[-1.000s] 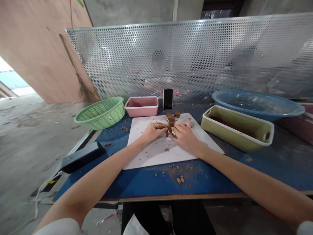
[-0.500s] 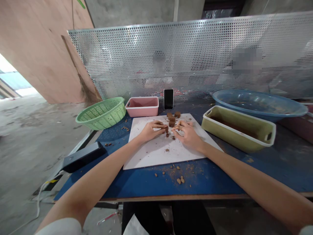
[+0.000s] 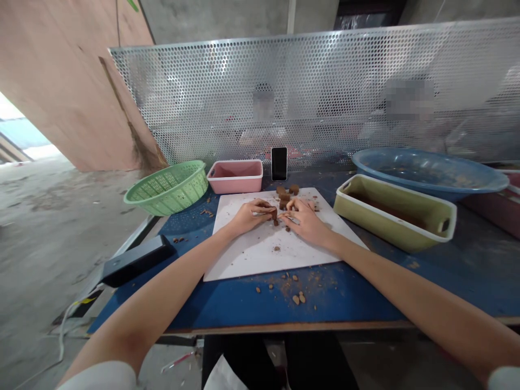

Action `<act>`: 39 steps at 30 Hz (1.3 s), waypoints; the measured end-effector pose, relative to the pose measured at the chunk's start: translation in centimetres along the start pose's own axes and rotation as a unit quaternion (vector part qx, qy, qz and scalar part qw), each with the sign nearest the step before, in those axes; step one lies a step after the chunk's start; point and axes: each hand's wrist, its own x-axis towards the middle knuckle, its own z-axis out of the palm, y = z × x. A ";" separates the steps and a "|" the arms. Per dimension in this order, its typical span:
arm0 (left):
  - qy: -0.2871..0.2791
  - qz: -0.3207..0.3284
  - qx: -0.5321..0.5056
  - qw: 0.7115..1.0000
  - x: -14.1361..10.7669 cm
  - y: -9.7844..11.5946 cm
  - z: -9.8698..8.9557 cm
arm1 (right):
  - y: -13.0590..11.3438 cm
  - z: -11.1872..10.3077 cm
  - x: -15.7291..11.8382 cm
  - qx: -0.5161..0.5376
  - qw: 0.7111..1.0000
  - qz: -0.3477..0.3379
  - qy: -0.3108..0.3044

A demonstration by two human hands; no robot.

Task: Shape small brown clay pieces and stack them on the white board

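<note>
A white board [image 3: 252, 252] lies on the blue table with brown crumbs scattered over it. Over its middle, my left hand [image 3: 251, 215] is closed, fingers and thumb pinching a small brown clay-like piece [image 3: 274, 213]. My right hand [image 3: 304, 221] comes close from the other side, its thumb and fingertips bent together beside that piece; whether it grips anything is hidden. Just beyond the hands, several brown chunks [image 3: 285, 200] sit in a cluster, some appearing stacked. A loose crumb [image 3: 277, 248] rests on the board nearer to me.
Behind the board stand a pink basin [image 3: 236, 184] and an upright phone [image 3: 279, 164]. A green basket [image 3: 168, 189] is at left, above a dark box [image 3: 138, 260]. An olive tub [image 3: 390, 225] and a blue basin [image 3: 426, 184] occupy the right. A perforated metal screen [image 3: 304, 97] closes the back.
My right hand has moved slightly left, bringing its fingertips nearer to the brown piece in my left hand. The left hand has barely shifted.
</note>
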 end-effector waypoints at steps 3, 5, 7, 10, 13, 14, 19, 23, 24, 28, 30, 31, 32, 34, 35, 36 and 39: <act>-0.005 0.002 0.007 1.000 0.0 -0.3 0.0 | 0.2 0.2 0.1 0.001 1.000 0.001 0.000; -0.008 -0.003 0.012 1.000 0.0 -0.5 0.1 | 0.3 0.3 0.1 -0.004 1.000 0.000 -0.004; -0.009 -0.012 0.014 1.000 0.1 -0.6 0.2 | 0.3 0.3 0.2 -0.013 1.000 -0.002 -0.011; -0.009 -0.018 0.010 1.000 0.1 -0.7 0.3 | 0.3 0.4 0.3 -0.025 0.999 -0.011 -0.020; -0.013 -0.019 0.007 1.000 0.1 -0.5 0.3 | 0.4 0.5 0.2 -0.039 0.999 -0.019 -0.022; -0.015 -0.019 0.008 1.000 0.2 -0.5 0.3 | 0.4 0.6 0.2 -0.044 0.999 -0.018 -0.018; -0.023 -0.009 0.012 1.000 0.2 -0.4 0.1 | 0.4 0.6 0.2 -0.042 0.999 -0.006 0.013; -0.016 -0.002 0.013 1.000 0.2 -0.5 0.2 | 0.1 0.5 0.2 -0.021 1.000 -0.014 0.000; -0.015 -0.002 0.015 1.000 0.2 -0.5 0.2 | 0.0 0.5 0.2 -0.022 1.000 -0.017 -0.003; -0.015 -0.005 0.026 1.000 0.2 -0.3 0.2 | -0.3 0.4 0.3 -0.030 0.999 -0.011 0.012; -0.015 -0.007 0.037 0.999 0.3 -0.1 0.2 | -0.5 0.4 0.3 -0.024 0.999 -0.021 0.001; -0.015 -0.008 0.042 0.999 0.3 0.0 0.1 | -0.6 0.4 0.3 -0.024 0.999 -0.027 -0.008; -0.015 -0.009 0.045 0.999 0.3 0.0 0.1 | -0.6 0.4 0.3 -0.026 0.999 -0.030 -0.016; -0.015 -0.008 0.046 0.999 0.3 0.0 0.1 | -0.7 0.5 0.3 -0.034 0.999 -0.027 -0.009; -0.015 -0.005 0.047 0.999 0.3 0.0 0.1 | -0.8 0.5 0.3 -0.036 0.999 -0.024 0.002; -0.015 -0.001 0.048 0.999 0.3 -0.1 0.1 | -0.8 0.5 0.3 -0.034 0.999 -0.021 0.012; -0.017 0.002 0.048 0.999 0.2 -0.1 0.1 | -0.8 0.5 0.2 -0.026 0.999 -0.018 0.028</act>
